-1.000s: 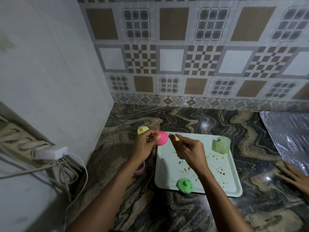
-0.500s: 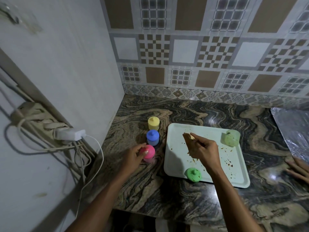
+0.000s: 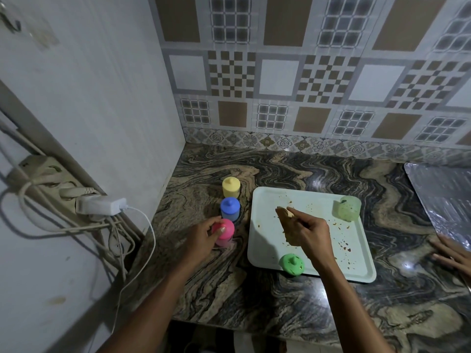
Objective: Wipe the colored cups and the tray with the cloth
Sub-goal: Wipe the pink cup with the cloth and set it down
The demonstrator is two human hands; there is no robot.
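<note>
The tray lies flat on the marbled desk, pale and speckled with brown crumbs. On the tray's near edge sits a bright green cup, mouth down. Just beyond it the right hand hovers over the tray's middle, its fingers pinched narrow on a small pale cloth, only a scrap of which shows. Left of the tray, off it on the desk, the left hand has its fingers wrapped around a pink cup that stands upside down. Past the pink cup, still left of the tray, a blue cup stands just behind it, and a yellow cup stands behind that, the three making a line along the tray's left edge. In the tray's far right corner lies a pale translucent green cup, dotted with crumbs. To the right of the tray, at the frame edge, another person's hand rests flat on the desk beside a sheet of foil. Far left of the tray, a power strip with a white charger hangs on the wall. Behind the tray rises a patterned tile wall.
</note>
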